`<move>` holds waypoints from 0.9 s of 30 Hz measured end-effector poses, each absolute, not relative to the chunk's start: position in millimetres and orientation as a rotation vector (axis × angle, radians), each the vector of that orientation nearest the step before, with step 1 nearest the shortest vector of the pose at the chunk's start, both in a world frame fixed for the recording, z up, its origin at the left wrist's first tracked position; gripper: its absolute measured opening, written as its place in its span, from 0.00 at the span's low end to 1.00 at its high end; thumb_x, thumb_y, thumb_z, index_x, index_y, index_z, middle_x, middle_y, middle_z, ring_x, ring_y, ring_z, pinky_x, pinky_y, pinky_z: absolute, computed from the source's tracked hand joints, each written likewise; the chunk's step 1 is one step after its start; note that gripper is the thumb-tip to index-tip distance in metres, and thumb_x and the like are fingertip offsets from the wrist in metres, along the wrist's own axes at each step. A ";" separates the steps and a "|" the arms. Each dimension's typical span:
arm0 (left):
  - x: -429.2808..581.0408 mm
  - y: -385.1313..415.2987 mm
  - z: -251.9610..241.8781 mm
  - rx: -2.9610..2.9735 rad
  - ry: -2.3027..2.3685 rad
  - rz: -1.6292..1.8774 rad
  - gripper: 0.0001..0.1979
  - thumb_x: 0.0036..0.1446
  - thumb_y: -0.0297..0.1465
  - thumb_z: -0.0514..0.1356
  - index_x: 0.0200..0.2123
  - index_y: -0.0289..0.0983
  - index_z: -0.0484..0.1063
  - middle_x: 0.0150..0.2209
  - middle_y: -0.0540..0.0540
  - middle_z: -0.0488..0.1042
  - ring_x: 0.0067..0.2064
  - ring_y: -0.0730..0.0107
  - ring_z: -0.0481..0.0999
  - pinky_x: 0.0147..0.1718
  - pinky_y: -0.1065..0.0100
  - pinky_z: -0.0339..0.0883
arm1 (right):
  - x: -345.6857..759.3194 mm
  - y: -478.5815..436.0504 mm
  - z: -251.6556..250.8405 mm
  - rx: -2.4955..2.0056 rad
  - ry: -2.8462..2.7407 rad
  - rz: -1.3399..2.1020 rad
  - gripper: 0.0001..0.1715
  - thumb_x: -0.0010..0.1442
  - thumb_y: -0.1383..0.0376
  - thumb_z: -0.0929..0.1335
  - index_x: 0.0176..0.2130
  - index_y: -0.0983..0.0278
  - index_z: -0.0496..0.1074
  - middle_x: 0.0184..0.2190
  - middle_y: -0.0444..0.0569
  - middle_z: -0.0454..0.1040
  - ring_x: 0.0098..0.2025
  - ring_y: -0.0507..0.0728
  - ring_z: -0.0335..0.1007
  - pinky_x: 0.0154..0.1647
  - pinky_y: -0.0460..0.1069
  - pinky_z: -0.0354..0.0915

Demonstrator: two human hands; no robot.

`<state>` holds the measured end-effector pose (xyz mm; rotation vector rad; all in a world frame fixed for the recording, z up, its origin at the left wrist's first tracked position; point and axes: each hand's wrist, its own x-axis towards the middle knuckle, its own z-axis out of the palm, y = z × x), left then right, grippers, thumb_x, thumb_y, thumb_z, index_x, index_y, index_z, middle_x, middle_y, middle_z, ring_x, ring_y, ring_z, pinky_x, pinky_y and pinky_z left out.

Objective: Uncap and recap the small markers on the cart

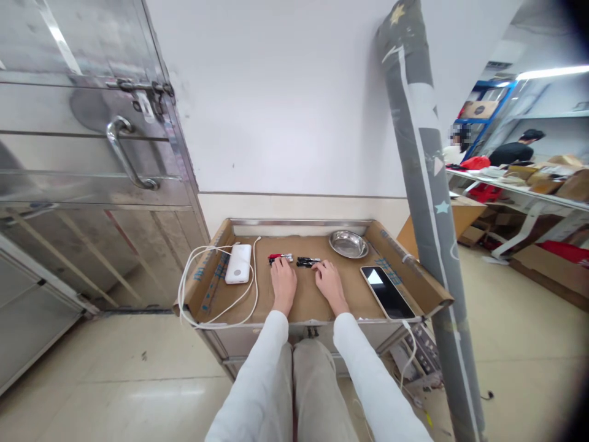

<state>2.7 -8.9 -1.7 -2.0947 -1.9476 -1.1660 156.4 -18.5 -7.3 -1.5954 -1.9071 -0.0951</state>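
Several slim pens lie in two small groups in the middle of the cardboard-lined tabletop. Red and black pens form the left group, and my left hand rests just below them, its fingertips touching their lower side. Black pens with silvery ends make up the other group. My right hand lies palm down beside these, thumb and fingertips near their right ends. Both hands have their fingers apart and loosely bent; no pen is visibly lifted. The exact contact under the fingertips is too small to make out.
A white power bank with a looped white cable sits at left. A round metal dish stands back right, a phone front right. Raised cardboard sides edge the table. A tall grey roll leans at right; two people work beyond.
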 end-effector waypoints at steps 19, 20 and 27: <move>-7.8 -16.1 -2.1 -2.079 -2.152 -1.240 0.12 0.64 0.31 0.46 0.42 0.33 0.66 0.42 0.36 0.68 0.45 0.54 0.69 0.46 0.50 0.62 | 152.0 -21.1 1.2 -1.424 -1.982 0.151 0.19 0.58 0.72 0.60 0.44 0.59 0.73 0.39 0.50 0.69 0.43 0.56 0.64 0.48 0.53 0.61; -10.0 -18.0 -1.1 -2.170 -2.105 -1.332 0.12 0.65 0.32 0.46 0.42 0.34 0.66 0.42 0.38 0.68 0.44 0.57 0.70 0.46 0.53 0.64 | 151.5 -21.3 1.4 -1.384 -1.931 0.219 0.18 0.59 0.70 0.59 0.44 0.59 0.73 0.40 0.50 0.70 0.43 0.56 0.65 0.48 0.53 0.61; -5.3 -27.7 4.4 -2.677 -1.788 -1.776 0.07 0.59 0.31 0.57 0.40 0.39 0.73 0.37 0.47 0.68 0.40 0.68 0.72 0.45 0.64 0.66 | 142.6 -20.2 2.4 -1.201 -1.269 1.012 0.29 0.59 0.44 0.58 0.44 0.63 0.71 0.22 0.43 0.69 0.24 0.52 0.64 0.26 0.46 0.62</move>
